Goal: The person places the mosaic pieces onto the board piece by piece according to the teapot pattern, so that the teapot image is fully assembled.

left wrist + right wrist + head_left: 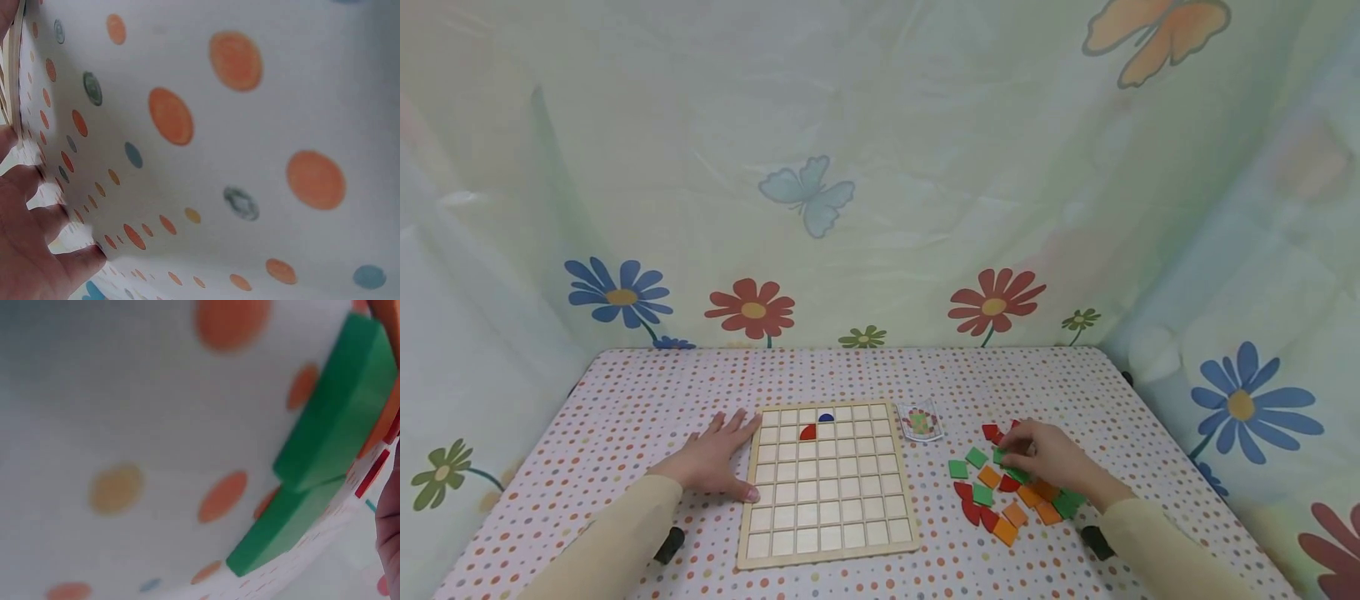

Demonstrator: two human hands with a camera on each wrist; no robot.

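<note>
A square wooden grid board (818, 553) lies on the table. In its upper rows sit a red rounded piece (808, 432) and a blue half-round piece (826, 417). My left hand (711, 460) rests beside the board with fingers spread, the thumb at its left edge. To the right, my right hand (1047, 452) reaches into scattered flat pieces, fingers bent down next to a green tile (998, 456). I cannot tell whether its fingertips pinch a piece. Two green tiles (340, 403) show large in the right wrist view, with part of that hand at the edge.
A small card (919, 421) with a coloured pattern lies at the board's upper right. Around the right hand are several orange squares (1005, 531), green squares (958, 469) and red rounded pieces (971, 511). The table has a dotted cover (685, 375); flowered curtains hang behind it.
</note>
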